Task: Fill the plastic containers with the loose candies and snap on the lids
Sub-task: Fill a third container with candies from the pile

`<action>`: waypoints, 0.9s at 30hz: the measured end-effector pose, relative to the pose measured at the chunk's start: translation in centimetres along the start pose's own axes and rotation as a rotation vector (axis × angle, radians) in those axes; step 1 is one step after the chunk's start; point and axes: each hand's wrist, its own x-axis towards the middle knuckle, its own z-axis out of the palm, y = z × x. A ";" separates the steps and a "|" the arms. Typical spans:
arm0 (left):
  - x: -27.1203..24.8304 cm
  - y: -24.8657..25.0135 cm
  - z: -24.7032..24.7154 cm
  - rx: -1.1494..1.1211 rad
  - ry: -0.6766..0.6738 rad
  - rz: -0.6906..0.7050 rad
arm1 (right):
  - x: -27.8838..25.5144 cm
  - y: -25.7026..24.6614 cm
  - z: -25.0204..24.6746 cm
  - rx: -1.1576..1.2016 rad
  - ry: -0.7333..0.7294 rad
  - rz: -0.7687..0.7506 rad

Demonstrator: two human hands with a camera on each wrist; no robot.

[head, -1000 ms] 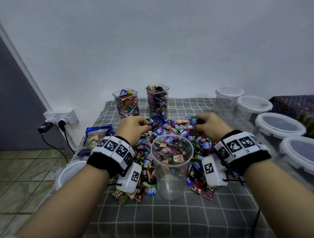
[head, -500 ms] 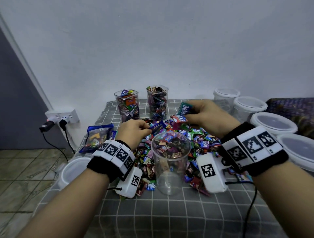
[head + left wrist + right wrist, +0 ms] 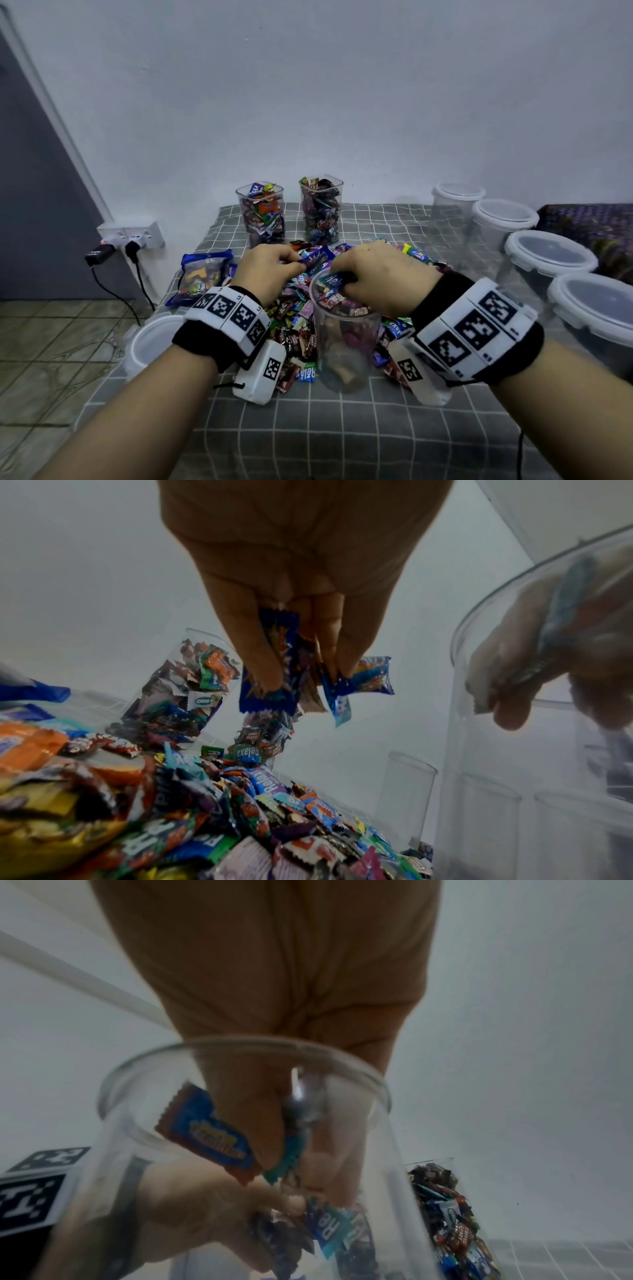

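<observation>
Holding wrapped candies pinched over the clear round container: right hand; left hand pinches blue wrappers.

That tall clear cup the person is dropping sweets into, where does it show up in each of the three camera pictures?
Head view: the clear cup stands at centre, between both wrists, partly filled.
Left wrist view: its wall fills the right side, the right hand seen through it.
Right wrist view: its rim arcs across the lower middle.
Shared landmark: the far jar of dark-wrapped candies.
</observation>
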 end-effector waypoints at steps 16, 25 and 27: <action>-0.9 1.9 -2.3 0.070 0.068 0.108 | -3.0 2.0 1.1 0.444 0.157 0.092; -2.3 4.9 -4.3 0.416 0.093 0.427 | -3.5 3.9 5.2 0.984 0.018 0.148; -2.7 5.4 -4.2 0.464 0.087 0.535 | -3.4 3.8 5.6 1.029 0.038 0.158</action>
